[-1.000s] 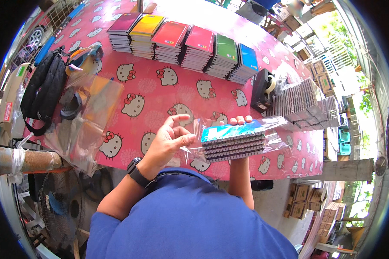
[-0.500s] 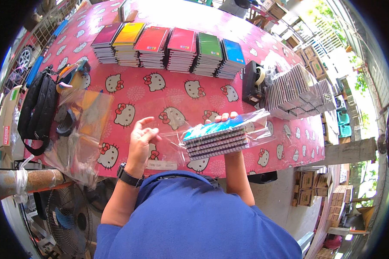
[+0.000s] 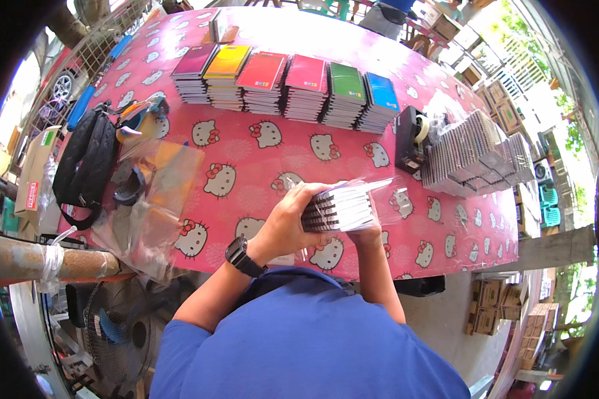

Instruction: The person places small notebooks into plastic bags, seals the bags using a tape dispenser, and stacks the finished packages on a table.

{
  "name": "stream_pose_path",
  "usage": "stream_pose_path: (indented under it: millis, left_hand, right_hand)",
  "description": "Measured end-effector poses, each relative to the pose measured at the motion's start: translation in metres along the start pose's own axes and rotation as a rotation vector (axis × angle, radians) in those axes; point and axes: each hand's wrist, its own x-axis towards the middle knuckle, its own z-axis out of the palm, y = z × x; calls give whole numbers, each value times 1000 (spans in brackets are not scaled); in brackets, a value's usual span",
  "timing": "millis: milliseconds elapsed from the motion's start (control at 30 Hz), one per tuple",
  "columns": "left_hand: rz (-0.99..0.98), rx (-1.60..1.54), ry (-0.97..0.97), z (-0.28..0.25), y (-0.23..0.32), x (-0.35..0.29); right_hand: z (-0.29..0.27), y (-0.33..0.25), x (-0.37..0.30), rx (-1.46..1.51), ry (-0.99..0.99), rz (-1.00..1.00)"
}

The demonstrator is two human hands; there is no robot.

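Observation:
Both my hands hold a small bundle of spiral notebooks (image 3: 343,209) in a clear plastic sleeve (image 3: 383,193), above the near part of the table. My left hand (image 3: 287,223) grips the bundle's left end, with the thumb low on the near side and the fingers over the top. From beneath and behind, my right hand (image 3: 366,234) supports the right side; most of its fingers are hidden by the bundle. White page edges and dark coils face me. Loose plastic sticks out past the right end.
Several stacks of notebooks, including a green stack (image 3: 345,96), line the far side. A black tape dispenser (image 3: 411,139) stands beside wrapped notebook piles (image 3: 469,156) at right. At left lie a black bag (image 3: 90,163) and clear plastic sleeves (image 3: 143,229) on the pink tablecloth (image 3: 283,149).
My left hand has moved right and taken hold of the bundle. The bundle has turned, so its page edges now face me instead of the blue cover and coils. The view has shifted slightly.

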Motion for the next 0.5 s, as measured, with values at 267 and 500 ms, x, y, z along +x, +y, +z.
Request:
stream_pose_path:
  millis: [267, 500]
  left_hand:
    - [-21, -149, 72, 1, -7, -7]
    - [-203, -437, -25, -3, -46, -20]
  right_hand:
    - [-18, 12, 3, 37, -123, -6]
    - [8, 10, 2, -280, -151, 145]
